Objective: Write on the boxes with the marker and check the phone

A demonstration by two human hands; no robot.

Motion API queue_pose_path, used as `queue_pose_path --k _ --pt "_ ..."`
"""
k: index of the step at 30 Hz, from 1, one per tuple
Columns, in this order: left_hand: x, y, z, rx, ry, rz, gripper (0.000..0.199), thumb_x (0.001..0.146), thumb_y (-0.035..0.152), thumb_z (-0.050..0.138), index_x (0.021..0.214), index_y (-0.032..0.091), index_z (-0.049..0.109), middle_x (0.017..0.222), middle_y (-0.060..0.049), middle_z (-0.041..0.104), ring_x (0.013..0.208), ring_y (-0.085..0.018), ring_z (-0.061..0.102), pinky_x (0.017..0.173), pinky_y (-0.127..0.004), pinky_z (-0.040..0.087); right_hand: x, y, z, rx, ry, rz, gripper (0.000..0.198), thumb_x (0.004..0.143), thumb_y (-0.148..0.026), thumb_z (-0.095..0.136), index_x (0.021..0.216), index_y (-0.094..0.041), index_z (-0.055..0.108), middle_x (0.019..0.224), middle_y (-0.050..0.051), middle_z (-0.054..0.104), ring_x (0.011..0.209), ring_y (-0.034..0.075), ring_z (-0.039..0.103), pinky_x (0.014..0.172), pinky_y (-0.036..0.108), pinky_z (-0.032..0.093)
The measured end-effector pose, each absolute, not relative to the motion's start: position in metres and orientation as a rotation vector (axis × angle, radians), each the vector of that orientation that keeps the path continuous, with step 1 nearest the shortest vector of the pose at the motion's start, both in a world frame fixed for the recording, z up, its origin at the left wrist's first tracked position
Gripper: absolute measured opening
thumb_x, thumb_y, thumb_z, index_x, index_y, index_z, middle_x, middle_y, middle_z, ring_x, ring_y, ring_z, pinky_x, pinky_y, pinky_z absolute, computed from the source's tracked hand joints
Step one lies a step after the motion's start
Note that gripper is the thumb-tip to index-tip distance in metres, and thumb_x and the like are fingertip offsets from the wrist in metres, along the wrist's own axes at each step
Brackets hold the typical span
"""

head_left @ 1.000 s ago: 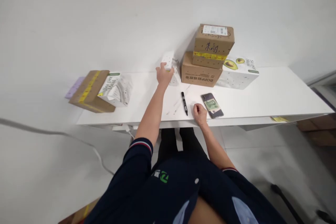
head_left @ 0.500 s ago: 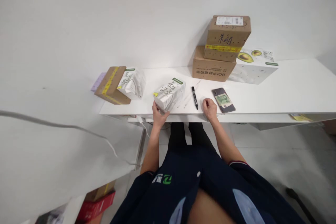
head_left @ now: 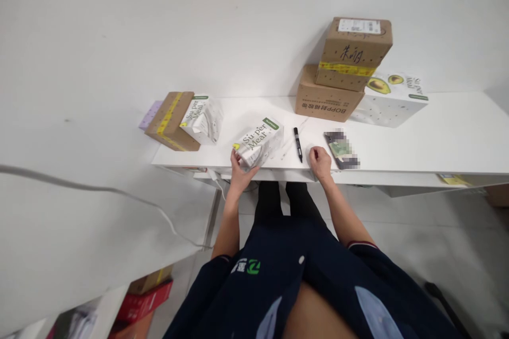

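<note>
A white box printed "Su-per Meal" rests near the front edge of the white table. My left hand is closed round its near end, thumb on the right and fingers on the left. My right hand lies as a loose fist at the table edge, with nothing visible in it. Between the hands, apart from both, a black marker lies with its tip toward me. Just right of my right hand is a dark flat phone-like object with a greenish patch, blurred by pixels.
At the left stand another white box, a taped brown carton and a purple item. At the back right, a taped carton sits on a brown carton beside an avocado-printed box. A grey cable hangs at left.
The view has shifted slightly, so everything appears a little displaced. My left hand keeps its hold on the white box, and my right hand stays curled at the table edge.
</note>
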State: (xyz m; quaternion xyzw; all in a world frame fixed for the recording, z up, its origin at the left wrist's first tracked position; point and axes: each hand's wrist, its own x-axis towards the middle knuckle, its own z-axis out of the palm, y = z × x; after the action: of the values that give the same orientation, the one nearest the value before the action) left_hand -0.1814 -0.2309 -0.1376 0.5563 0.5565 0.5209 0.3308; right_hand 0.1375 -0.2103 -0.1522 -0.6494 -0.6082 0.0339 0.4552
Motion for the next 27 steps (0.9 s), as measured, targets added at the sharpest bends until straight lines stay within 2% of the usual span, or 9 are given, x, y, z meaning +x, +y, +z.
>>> queue_pose_path --k 3,8,18,27 --pt "-0.181 -0.235 -0.131 1.468 1.444 1.377 0.114 0.063 0.039 0.085 0.153 0.029 0.017 0.151 -0.014 0.036 0.142 -0.032 0.038 0.119 -0.052 0.029 0.137 -0.21 -0.152 -1.597 -1.503 0.09 0.021 0.088 -0.03 0.044 0.083 -0.02 0.062 0.079 0.008 0.064 0.069 0.02 0.056 0.069 0.031 0.045" --pt "-0.177 -0.235 -0.128 1.474 1.44 1.413 0.116 0.061 0.04 0.086 0.152 0.034 0.016 0.151 -0.014 0.036 0.141 -0.03 0.04 0.119 -0.053 0.028 0.137 -0.211 -0.15 -1.609 -1.505 0.111 0.019 0.089 -0.029 0.045 0.083 -0.02 0.061 0.078 0.008 0.063 0.07 0.02 0.056 0.069 0.031 0.045" --pt "-0.169 -0.235 -0.107 1.439 1.442 1.448 0.115 0.066 0.043 0.083 0.155 0.033 0.011 0.156 -0.018 0.03 0.137 -0.031 0.044 0.109 -0.049 0.041 0.137 -0.212 -0.15 -1.623 -1.502 0.097 0.02 0.089 -0.03 0.045 0.084 -0.02 0.062 0.079 0.008 0.063 0.069 0.019 0.055 0.068 0.03 0.045" --pt "-0.162 -0.234 -0.099 1.407 1.396 1.51 0.115 0.064 0.047 0.084 0.154 0.034 0.013 0.153 -0.017 0.034 0.133 -0.028 0.05 0.108 -0.045 0.045 0.137 -0.212 -0.15 -1.612 -1.511 0.122 0.018 0.089 -0.029 0.045 0.083 -0.021 0.06 0.077 0.007 0.061 0.068 0.019 0.054 0.068 0.03 0.043"
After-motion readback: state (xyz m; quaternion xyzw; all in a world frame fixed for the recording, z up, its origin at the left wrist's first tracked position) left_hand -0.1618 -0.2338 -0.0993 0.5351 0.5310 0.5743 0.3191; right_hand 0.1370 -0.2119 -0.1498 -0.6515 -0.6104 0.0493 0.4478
